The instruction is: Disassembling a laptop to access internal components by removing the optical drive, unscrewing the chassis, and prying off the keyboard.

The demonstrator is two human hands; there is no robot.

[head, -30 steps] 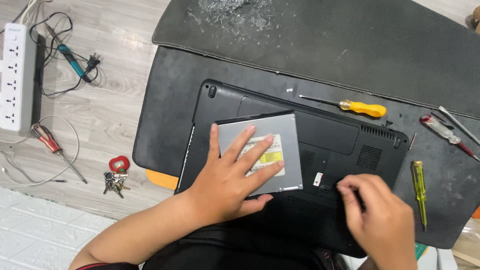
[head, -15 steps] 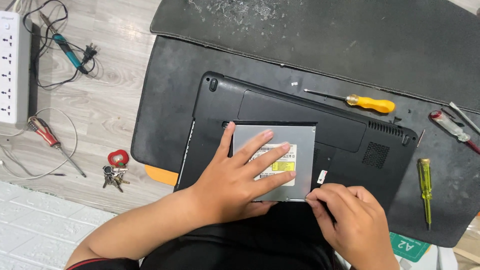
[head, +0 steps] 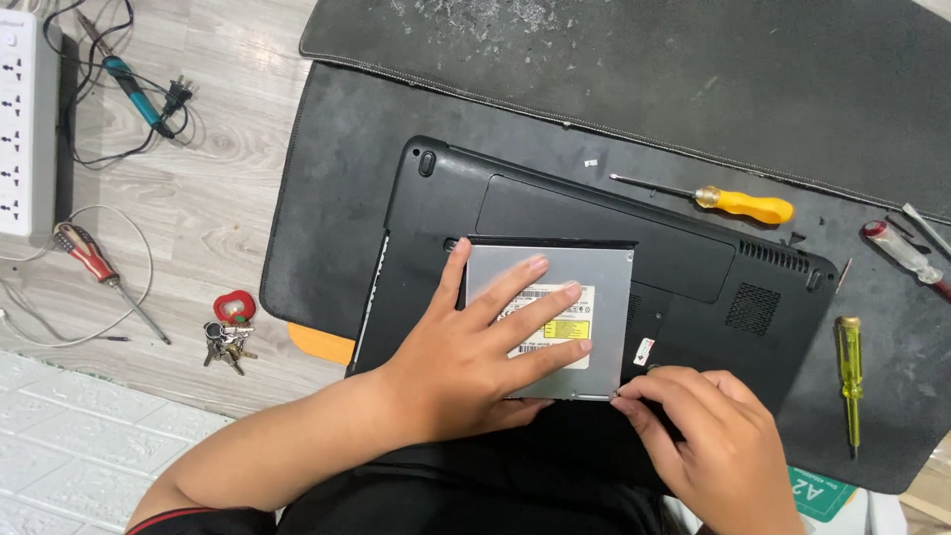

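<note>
Flat grey metal drive [head: 594, 287] under left hand [head: 466, 367]

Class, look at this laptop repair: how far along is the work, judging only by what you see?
Done: the laptop lies base-up on the mat, and the silver drive rests flat on top of it. In hand: the left hand presses the drive flat while the right hand pinches at its near corner. Left: the base panel looks closed, and two screwdrivers lie unused.
</note>
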